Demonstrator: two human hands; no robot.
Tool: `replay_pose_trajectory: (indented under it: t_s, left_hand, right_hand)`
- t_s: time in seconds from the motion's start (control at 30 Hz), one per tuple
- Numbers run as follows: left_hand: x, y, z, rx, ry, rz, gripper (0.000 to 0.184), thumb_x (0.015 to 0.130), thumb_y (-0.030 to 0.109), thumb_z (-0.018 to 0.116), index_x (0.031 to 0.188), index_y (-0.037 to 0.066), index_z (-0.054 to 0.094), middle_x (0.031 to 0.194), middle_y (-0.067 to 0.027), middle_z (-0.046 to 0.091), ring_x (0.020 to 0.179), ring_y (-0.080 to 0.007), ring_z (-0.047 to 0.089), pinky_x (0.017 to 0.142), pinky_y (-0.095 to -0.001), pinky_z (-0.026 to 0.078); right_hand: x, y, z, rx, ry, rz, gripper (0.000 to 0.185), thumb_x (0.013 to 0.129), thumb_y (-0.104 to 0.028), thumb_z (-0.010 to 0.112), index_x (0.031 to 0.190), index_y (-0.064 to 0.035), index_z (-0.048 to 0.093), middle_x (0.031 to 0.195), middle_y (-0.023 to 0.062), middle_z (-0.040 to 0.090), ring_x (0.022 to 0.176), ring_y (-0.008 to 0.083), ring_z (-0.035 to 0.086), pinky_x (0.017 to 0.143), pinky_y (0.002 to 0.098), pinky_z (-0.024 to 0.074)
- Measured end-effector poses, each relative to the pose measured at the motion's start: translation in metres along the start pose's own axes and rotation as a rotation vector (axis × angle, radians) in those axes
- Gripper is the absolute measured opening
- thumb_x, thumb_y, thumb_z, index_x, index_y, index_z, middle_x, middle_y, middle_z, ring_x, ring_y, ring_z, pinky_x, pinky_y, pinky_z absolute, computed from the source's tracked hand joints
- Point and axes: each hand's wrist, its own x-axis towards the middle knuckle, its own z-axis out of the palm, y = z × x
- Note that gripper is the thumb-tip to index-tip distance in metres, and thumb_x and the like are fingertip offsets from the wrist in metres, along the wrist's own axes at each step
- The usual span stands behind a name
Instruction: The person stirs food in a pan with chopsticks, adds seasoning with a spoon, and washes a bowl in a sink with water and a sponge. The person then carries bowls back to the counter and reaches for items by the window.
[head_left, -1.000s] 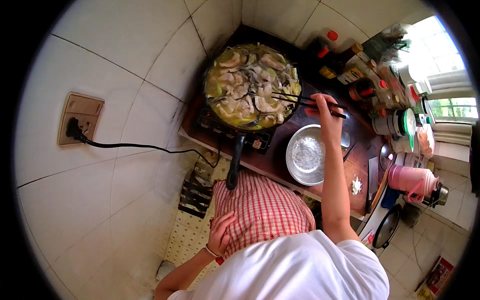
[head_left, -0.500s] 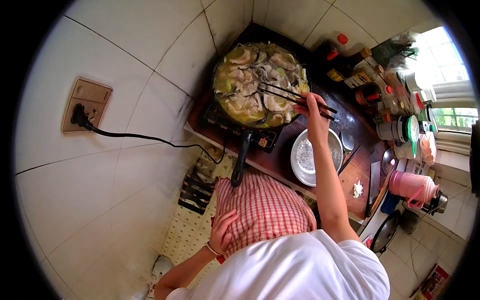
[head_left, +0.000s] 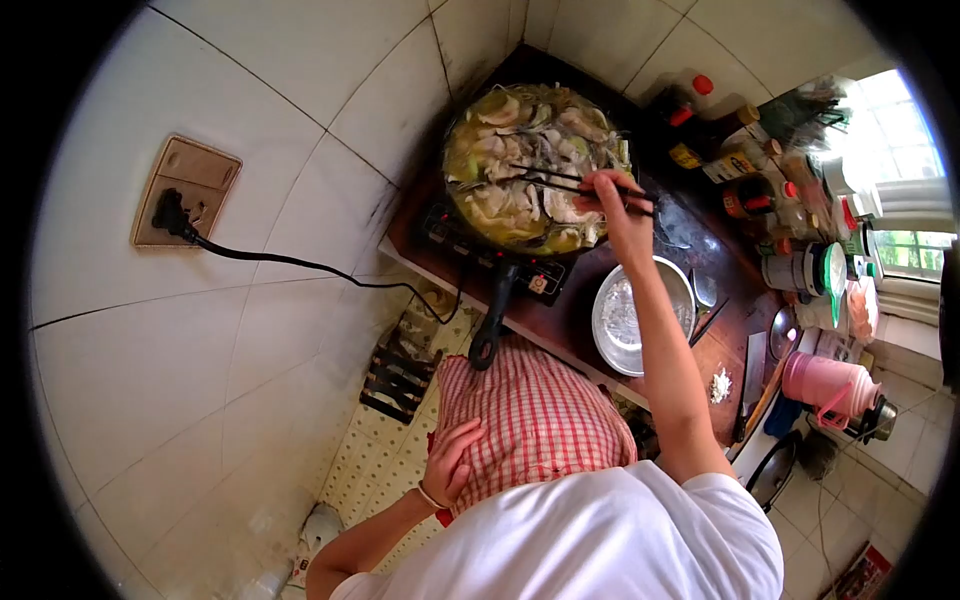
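Observation:
My right hand (head_left: 620, 212) is closed round a pair of dark chopsticks (head_left: 560, 180), whose tips reach into the food in the pan. Pale slices and green pieces lie in yellowish broth in the wide pan (head_left: 500, 235), which stands on an induction cooker (head_left: 437, 226). The pan's black handle (head_left: 494, 318) points toward my body. Below my right forearm is a metal bowl (head_left: 612, 320), partly hidden by the arm. My left hand (head_left: 453, 464) rests on the red checked apron (head_left: 540, 415) with its fingers spread a little, holding nothing.
Bottles and jars (head_left: 750, 195) crowd the counter's back right. A cleaver (head_left: 752, 375) lies near white chopped bits (head_left: 720, 385), with a pink thermos (head_left: 825, 384) beyond. A black cord (head_left: 300, 260) runs from the wall socket (head_left: 187, 190) toward the cooker.
The chopsticks have shifted within the pan, and my right hand has moved nearer to the pan's right rim. The view has turned slightly. My left hand stays on the apron.

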Motion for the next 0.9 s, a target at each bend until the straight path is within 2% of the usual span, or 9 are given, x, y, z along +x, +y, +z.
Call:
replay_pose_trajectory:
  t_s: [0.23,0.3,0.43,0.63,0.7,0.73,0.9]
  left_hand:
    - [-0.002,0.001,0.001,-0.001,0.005,0.001,0.055,0.093,0.039,0.031,0.121,-0.004,0.05,0.128,-0.0232,0.047,0.117,-0.0375,0.047,0.1,-0.0424,0.034]
    - [-0.002,0.001,0.001,-0.001,0.01,0.002,0.055,0.093,0.039,0.031,0.121,-0.004,0.051,0.127,-0.0233,0.047,0.117,-0.0375,0.047,0.1,-0.0425,0.034]
    - [-0.002,0.003,0.001,-0.007,0.02,0.001,0.054,0.093,0.039,0.032,0.121,-0.004,0.051,0.127,-0.0234,0.047,0.117,-0.0376,0.046,0.1,-0.0429,0.034]
    - [-0.007,-0.001,0.006,0.0,0.039,-0.006,0.054,0.093,0.039,0.033,0.121,-0.004,0.05,0.128,-0.0235,0.047,0.117,-0.0377,0.047,0.1,-0.0427,0.034]
    - [-0.006,-0.001,0.005,-0.005,0.035,-0.006,0.054,0.093,0.039,0.033,0.121,-0.004,0.05,0.128,-0.0235,0.047,0.117,-0.0376,0.047,0.1,-0.0426,0.034]
    - [-0.006,0.0,0.004,-0.006,0.029,-0.006,0.055,0.093,0.04,0.033,0.122,-0.004,0.05,0.128,-0.0235,0.047,0.117,-0.0375,0.047,0.1,-0.0424,0.035]
    - [-0.002,-0.001,0.004,-0.002,0.003,-0.012,0.056,0.093,0.041,0.031,0.121,-0.004,0.051,0.128,-0.0233,0.047,0.117,-0.037,0.047,0.1,-0.0427,0.035]
  right_hand:
    - [0.056,-0.02,-0.016,0.055,-0.054,0.11,0.023,0.09,-0.017,0.056,0.091,0.0062,0.058,0.085,0.0135,0.062,0.073,0.0208,0.065,0.068,0.0305,0.0563]
    - [0.062,-0.016,-0.022,0.233,-0.058,0.147,0.023,0.09,-0.017,0.056,0.093,0.0061,0.058,0.084,0.0139,0.061,0.074,0.0222,0.065,0.069,0.0309,0.0561]
    - [0.051,-0.008,-0.022,0.177,-0.013,0.186,0.025,0.091,-0.019,0.054,0.096,0.0055,0.057,0.088,0.0141,0.062,0.076,0.0209,0.065,0.071,0.0299,0.0549]
    - [0.014,-0.033,-0.031,0.045,-0.063,0.18,0.026,0.092,-0.022,0.054,0.102,0.0013,0.059,0.09,0.0106,0.064,0.076,0.0173,0.065,0.069,0.0268,0.0526]
    - [0.009,-0.026,-0.023,-0.109,-0.127,0.072,0.025,0.093,-0.023,0.054,0.102,0.0002,0.061,0.091,0.0082,0.064,0.076,0.0148,0.064,0.069,0.0262,0.0521]
    - [0.009,-0.022,-0.017,-0.097,-0.131,0.058,0.025,0.094,-0.022,0.053,0.101,0.0002,0.061,0.09,0.0062,0.064,0.076,0.0124,0.063,0.069,0.0254,0.0518]
    - [0.018,0.002,-0.001,-0.087,-0.191,0.035,0.023,0.093,-0.02,0.054,0.1,0.0012,0.061,0.09,0.0053,0.063,0.077,0.0117,0.062,0.068,0.025,0.0509]
